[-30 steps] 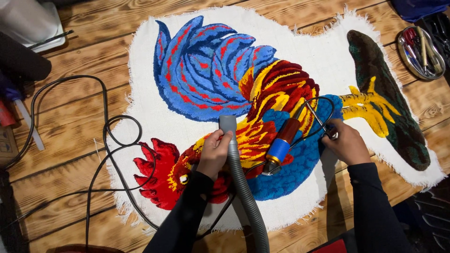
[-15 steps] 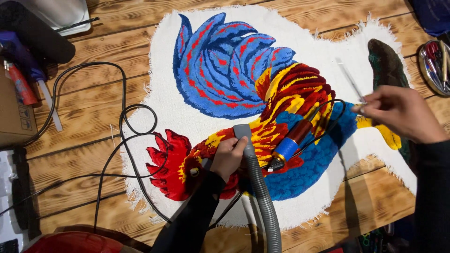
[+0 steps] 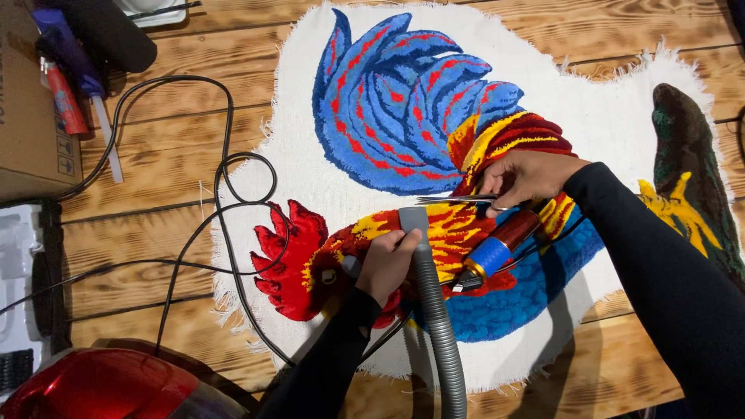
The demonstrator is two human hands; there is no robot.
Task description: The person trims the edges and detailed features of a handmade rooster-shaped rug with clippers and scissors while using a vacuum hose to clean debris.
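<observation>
On rug (image 3: 310, 155): rooster design, flat on wooden table (image 3: 171, 155)
Left hand (image 3: 386, 264): clenched around grey hose (image 3: 434, 310)
Right hand (image 3: 528, 174): pinching scissors (image 3: 458, 200)

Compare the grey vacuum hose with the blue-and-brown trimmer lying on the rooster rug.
The grey vacuum hose is long and ribbed; the trimmer is short and smooth. The left hand grips the hose, while the trimmer lies loose, untouched. Both rest on the rug.

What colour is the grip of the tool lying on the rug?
The tool has a reddish-brown body with a blue band near its tip; head view.
</observation>
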